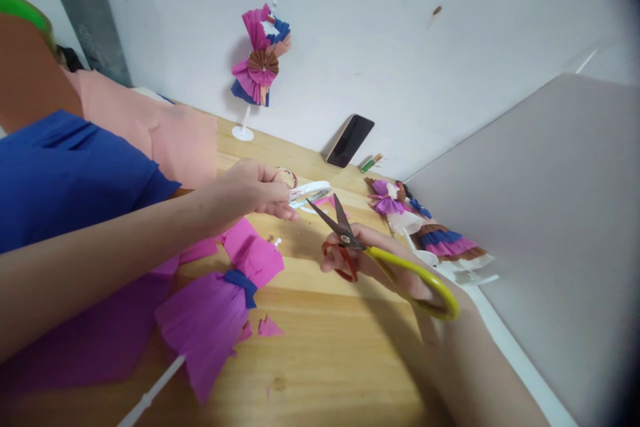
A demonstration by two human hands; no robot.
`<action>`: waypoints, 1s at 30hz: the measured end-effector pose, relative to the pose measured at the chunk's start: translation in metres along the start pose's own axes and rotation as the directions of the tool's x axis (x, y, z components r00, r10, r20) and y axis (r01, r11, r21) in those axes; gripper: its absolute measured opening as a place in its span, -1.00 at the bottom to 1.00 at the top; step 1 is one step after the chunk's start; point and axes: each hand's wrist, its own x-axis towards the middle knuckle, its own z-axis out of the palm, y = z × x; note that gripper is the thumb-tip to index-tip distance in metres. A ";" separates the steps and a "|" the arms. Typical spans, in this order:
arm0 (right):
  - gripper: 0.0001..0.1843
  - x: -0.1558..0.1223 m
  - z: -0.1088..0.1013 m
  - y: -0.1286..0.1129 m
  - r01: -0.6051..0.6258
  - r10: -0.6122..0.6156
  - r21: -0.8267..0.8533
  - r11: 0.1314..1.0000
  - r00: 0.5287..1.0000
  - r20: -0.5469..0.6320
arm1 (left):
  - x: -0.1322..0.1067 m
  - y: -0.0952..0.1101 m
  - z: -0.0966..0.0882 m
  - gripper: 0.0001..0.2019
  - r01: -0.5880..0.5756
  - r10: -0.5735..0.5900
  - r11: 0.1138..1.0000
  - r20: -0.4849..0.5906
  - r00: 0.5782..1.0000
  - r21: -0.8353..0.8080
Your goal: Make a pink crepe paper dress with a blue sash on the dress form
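Note:
My left hand point(255, 190) grips a roll of white tape point(320, 188) by its near side, above the table. In my right hand point(370, 253) is a pair of scissors point(345, 238) with one yellow and one orange-red handle. Their blades are parted, tips pointing at the tape roll without visibly cutting anything. Below my left forearm lies a small paper dress point(210, 320) in pink and purple with a blue waistband point(243, 287), set on a white stand rod point(153, 392). Pink paper scraps point(270, 327) lie beside the dress.
Blue point(75, 180), peach point(170, 140) and brown crepe paper point(35, 70) are piled at left, near a metal bottle point(87, 13). A finished-looking paper dress point(257, 70) stands against the wall. A phone point(351, 140) leans there too. More paper dresses point(450, 243) lie at right.

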 end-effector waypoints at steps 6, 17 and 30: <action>-0.48 0.005 0.020 0.002 -0.034 0.023 0.339 0.940 0.999 0.035 | 0.002 -0.004 -0.001 -0.82 -0.009 0.009 1.000 -0.023 1.000 -0.013; -0.47 0.011 0.031 0.004 -0.067 0.064 0.390 0.918 0.998 0.022 | 0.003 -0.007 -0.001 -0.81 -0.011 0.011 1.000 -0.019 1.000 -0.002; -0.44 0.015 0.039 0.004 -0.050 0.085 0.449 0.892 0.995 -0.059 | -0.001 -0.010 0.006 -0.78 -0.013 0.013 0.999 0.006 1.000 0.045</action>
